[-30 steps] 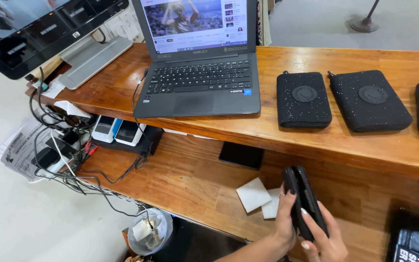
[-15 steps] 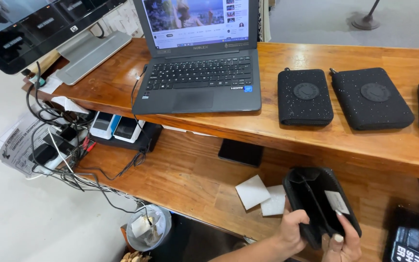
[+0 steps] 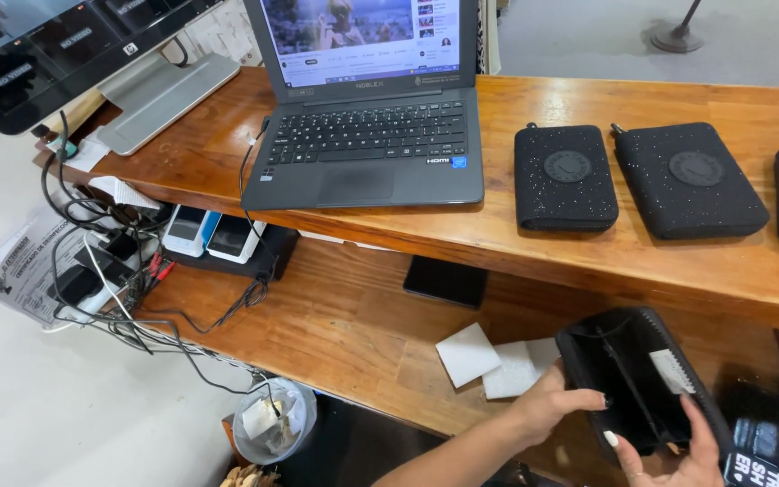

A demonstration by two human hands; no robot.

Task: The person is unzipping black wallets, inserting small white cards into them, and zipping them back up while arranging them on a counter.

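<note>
At about five o'clock in the view, the left hand (image 3: 547, 406) and right hand (image 3: 687, 455) hold an open black zip pouch (image 3: 637, 383) over the lower desk (image 3: 335, 325), fingers curled on its rims. Two white pads (image 3: 493, 361) lie at its nine o'clock.

Person's own body, seen from above. Left hand (image 3: 547, 406): bare, forearm bare with no sleeve in view. Right hand (image 3: 682, 455): bare, fingernails painted white, a thin ring on one finger. Only the hands and one forearm show, at the near right edge.
</note>
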